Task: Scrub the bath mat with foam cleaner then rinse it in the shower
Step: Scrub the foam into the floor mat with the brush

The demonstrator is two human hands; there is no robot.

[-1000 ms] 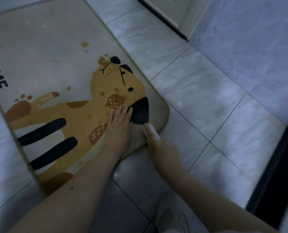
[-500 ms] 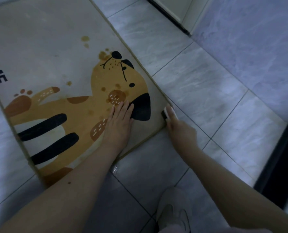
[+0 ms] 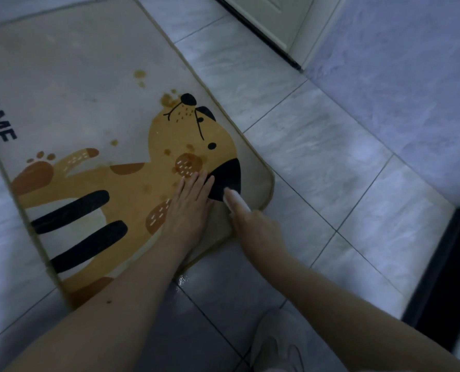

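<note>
Since half a second ago the right hand (image 3: 253, 226) has moved back from the floor tiles onto the bath mat (image 3: 89, 89), gripping a small white object (image 3: 235, 201) against the mat's near corner. The mat lies flat on grey tiles (image 3: 317, 162). A shoe (image 3: 274, 342) sits below it. The left hand (image 3: 189, 202) presses flat, fingers straight, beside the right.

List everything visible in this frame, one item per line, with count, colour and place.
bath mat: one, beige with an orange cartoon animal and black lettering, flat on the floor, left.
floor tiles: many, pale grey marbled, around the mat.
scrubbing tool: one, whitish and blurred, on the mat's near right corner.
shoe: one, pale, bottom centre.
left hand: one, flat on the mat.
right hand: one, holds the scrubbing tool.
</note>
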